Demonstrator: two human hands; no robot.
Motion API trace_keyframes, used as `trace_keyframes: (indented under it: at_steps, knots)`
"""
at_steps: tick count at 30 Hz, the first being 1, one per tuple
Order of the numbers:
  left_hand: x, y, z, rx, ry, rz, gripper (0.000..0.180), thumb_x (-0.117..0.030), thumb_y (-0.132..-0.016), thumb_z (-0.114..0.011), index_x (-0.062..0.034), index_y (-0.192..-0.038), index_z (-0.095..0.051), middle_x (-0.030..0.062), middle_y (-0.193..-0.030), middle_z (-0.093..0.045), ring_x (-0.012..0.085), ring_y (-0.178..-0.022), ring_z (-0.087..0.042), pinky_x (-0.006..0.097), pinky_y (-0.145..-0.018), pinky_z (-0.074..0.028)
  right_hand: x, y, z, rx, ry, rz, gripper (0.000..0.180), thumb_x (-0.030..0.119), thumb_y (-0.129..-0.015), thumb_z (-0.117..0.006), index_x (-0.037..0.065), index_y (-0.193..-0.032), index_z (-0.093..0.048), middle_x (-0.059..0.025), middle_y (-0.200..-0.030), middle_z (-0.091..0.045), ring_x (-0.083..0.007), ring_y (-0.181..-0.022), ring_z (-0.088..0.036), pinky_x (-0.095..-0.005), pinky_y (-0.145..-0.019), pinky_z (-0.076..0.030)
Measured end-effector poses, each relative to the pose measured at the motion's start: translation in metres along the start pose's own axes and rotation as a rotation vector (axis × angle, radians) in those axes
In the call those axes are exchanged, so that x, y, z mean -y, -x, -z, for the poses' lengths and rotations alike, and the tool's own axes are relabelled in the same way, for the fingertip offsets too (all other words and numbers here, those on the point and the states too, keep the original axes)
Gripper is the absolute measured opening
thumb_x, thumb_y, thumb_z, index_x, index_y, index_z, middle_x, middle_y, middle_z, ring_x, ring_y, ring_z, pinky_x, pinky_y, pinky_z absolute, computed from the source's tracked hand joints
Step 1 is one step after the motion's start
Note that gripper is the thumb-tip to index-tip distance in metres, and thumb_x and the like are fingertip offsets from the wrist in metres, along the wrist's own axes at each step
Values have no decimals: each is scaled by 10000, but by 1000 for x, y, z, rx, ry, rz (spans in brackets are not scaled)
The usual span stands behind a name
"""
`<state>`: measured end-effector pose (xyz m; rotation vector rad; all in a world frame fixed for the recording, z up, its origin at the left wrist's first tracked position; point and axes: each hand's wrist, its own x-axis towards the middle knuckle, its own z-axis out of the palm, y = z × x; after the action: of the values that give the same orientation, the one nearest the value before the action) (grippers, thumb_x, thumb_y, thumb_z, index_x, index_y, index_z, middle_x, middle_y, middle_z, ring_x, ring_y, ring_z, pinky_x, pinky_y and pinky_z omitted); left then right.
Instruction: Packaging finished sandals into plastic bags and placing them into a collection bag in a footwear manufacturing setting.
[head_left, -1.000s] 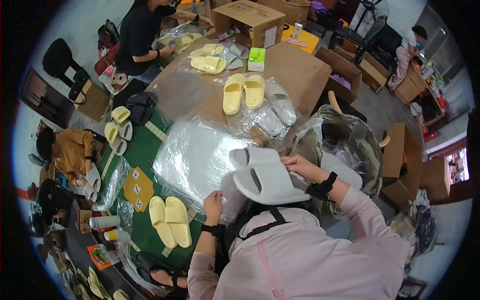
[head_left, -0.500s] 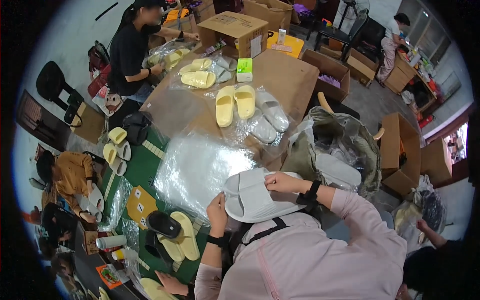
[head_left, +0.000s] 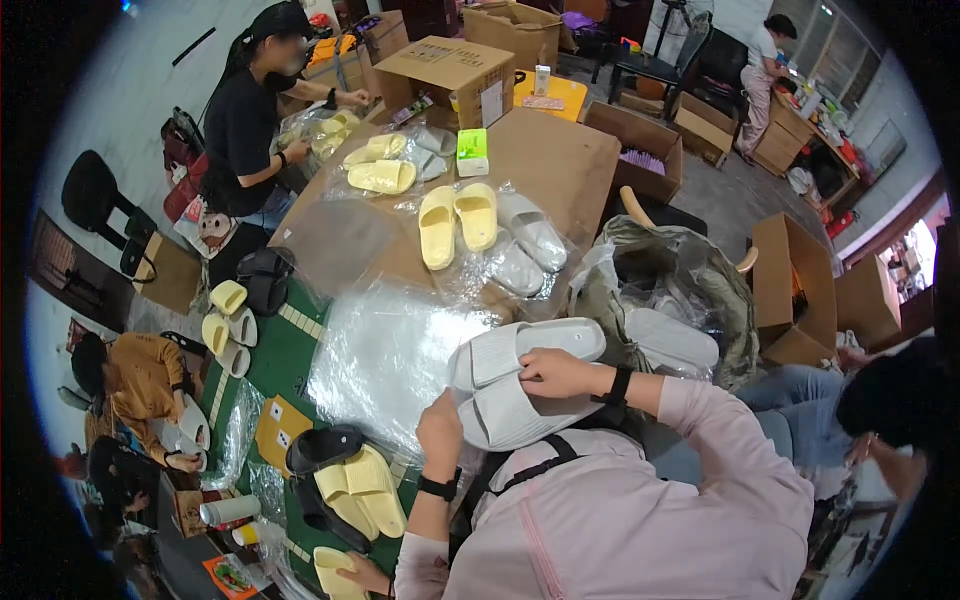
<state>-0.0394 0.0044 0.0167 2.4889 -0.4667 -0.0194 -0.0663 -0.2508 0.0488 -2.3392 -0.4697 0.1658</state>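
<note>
A pair of light grey slide slippers (head_left: 505, 419) lies side by side against my lap, their ridged straps facing up. My left hand (head_left: 439, 432) is closed at the toe end of the nearer slipper, fingertips partly hidden. My right hand (head_left: 553, 375) has its fingers curled at the strap opening, between the two slippers, gripping there. Just beyond them, clear plastic bags (head_left: 395, 345) lie flat and shiny on the table. Farther off, a yellow pair (head_left: 457, 225) and a grey pair (head_left: 527, 243) rest on clear plastic.
An open woven sack (head_left: 735, 300) with wrapped grey slippers stands to my right. Black slippers (head_left: 322, 448) and yellow slippers (head_left: 365, 490) sit on the green table at left. A co-worker's hand (head_left: 365, 577) touches a yellow slipper below. Another person (head_left: 890, 400) leans in at right.
The grey slippers have tilted, showing more of the far one's insole. My left hand has shifted along the toe end. At left the black and yellow slippers were rearranged; a person has leaned in at right.
</note>
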Motion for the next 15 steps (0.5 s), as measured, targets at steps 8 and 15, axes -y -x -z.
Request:
trace_keyframes:
  at_steps: [8,15]
  knots:
    - [-14,2,-5,-124,-200,-276,347,-92,-826,-493,-5,-1160,-532,195,-1153,-548,367,-1066,-509,424,-912,-415,10,-13,-24,-248,157,137,132,181,-732,-578,50,-733,-559,-104,-828,-513,-313,-813,-507,-418,-673,-441]
    - [-34,-5,5,-224,-136,-202,293,-114,-875,-485,-89,-1153,-575,173,-1261,-494,413,-1209,-385,570,-1031,-185,33,-37,-51,-453,95,167,188,143,-697,-566,1,-818,-551,-160,-866,-504,-333,-850,-490,-436,-672,-425]
